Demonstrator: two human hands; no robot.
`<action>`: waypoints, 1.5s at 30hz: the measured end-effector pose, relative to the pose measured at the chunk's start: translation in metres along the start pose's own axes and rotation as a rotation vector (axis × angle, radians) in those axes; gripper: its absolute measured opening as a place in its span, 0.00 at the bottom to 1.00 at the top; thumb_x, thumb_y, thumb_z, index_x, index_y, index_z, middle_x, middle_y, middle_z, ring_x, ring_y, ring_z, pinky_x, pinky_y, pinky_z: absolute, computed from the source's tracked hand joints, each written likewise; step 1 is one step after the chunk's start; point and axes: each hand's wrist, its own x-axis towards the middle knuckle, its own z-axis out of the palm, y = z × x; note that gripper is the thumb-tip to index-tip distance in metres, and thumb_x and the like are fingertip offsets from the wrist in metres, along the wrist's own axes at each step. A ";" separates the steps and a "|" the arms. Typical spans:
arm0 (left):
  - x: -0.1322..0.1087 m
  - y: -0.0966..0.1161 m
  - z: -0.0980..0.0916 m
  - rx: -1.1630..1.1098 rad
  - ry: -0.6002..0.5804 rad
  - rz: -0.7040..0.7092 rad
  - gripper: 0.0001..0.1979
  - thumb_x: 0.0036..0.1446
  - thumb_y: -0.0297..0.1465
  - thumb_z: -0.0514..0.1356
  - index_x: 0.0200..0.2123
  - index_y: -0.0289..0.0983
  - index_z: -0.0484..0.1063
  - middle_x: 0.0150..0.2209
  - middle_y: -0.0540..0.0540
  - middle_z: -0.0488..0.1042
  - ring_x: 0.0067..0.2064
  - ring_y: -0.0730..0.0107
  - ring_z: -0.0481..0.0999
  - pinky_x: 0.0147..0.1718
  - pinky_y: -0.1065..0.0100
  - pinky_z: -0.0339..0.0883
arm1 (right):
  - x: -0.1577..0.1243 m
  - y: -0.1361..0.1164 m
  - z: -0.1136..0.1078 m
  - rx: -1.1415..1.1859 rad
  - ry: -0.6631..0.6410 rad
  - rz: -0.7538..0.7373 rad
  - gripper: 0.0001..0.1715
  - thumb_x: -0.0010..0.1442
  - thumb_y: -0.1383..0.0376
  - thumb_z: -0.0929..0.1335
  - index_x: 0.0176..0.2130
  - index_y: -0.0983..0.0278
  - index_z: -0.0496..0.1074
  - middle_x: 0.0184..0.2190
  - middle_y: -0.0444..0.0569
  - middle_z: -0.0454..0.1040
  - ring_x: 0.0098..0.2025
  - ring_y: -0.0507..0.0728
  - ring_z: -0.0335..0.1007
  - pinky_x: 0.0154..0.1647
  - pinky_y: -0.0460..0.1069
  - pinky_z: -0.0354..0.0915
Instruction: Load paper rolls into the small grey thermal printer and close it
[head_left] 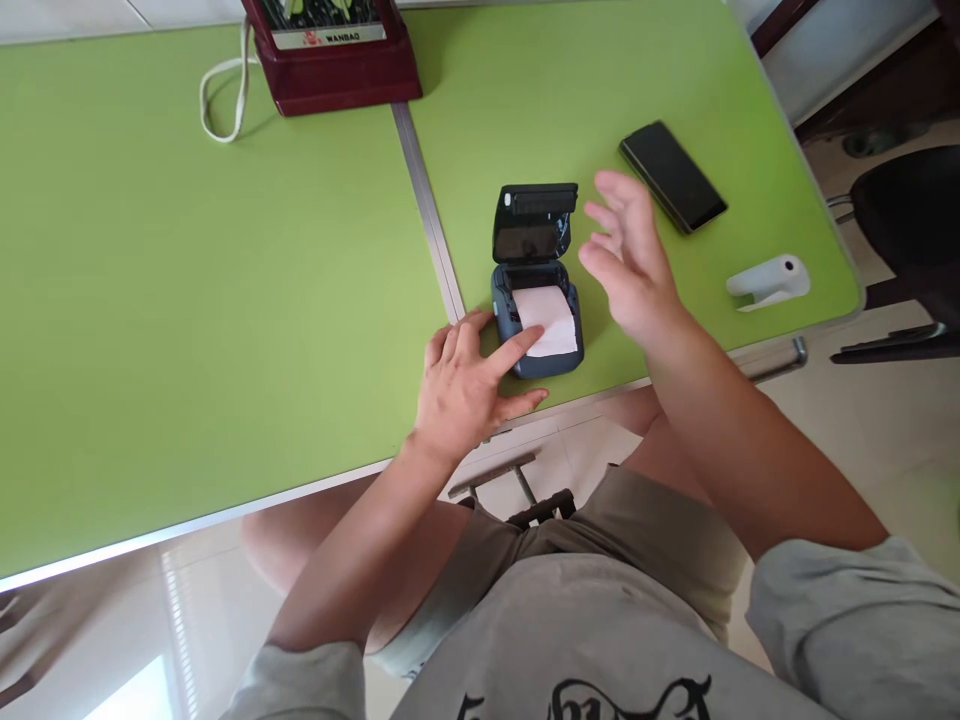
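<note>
A small dark portable printer (pixel 505 318) sits on the green table near its front edge, its black lid (pixel 534 222) swung up and back. White paper (pixel 551 315) comes out of its compartment and lies over the front of the body. My left hand (pixel 466 385) is at the printer's left side with fingers spread. Its index finger rests on the paper, and the thumb stretches out in front of the printer. To the right of the raised lid, my right hand (pixel 630 260) hovers with fingers apart, holding nothing and touching nothing.
A black phone (pixel 673 177) lies beyond my right hand. A white curved plastic piece (pixel 771 282) is near the right edge of the green table (pixel 225 300). At the back stand a dark red device (pixel 345 75) and a white cord (pixel 241 95). A metal seam crosses the tabletop.
</note>
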 end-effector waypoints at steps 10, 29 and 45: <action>0.000 0.000 0.000 0.001 -0.009 0.003 0.34 0.61 0.54 0.66 0.67 0.52 0.69 0.64 0.32 0.69 0.67 0.46 0.69 0.64 0.47 0.61 | -0.017 0.003 0.013 0.051 0.074 -0.004 0.25 0.66 0.43 0.67 0.53 0.55 0.66 0.49 0.51 0.77 0.56 0.61 0.76 0.61 0.61 0.72; 0.005 0.003 0.005 0.007 -0.032 -0.118 0.50 0.60 0.51 0.67 0.73 0.25 0.55 0.66 0.27 0.70 0.67 0.47 0.70 0.68 0.54 0.59 | -0.034 0.025 0.020 -0.226 0.079 -0.067 0.33 0.69 0.40 0.55 0.58 0.57 0.68 0.50 0.53 0.74 0.52 0.63 0.74 0.58 0.63 0.71; 0.009 0.005 -0.001 0.040 -0.062 -0.168 0.48 0.59 0.49 0.70 0.72 0.27 0.59 0.64 0.29 0.73 0.63 0.46 0.75 0.64 0.55 0.66 | -0.033 0.023 0.022 -0.310 -0.024 0.039 0.45 0.66 0.29 0.48 0.61 0.54 0.62 0.29 0.44 0.71 0.32 0.59 0.73 0.36 0.56 0.69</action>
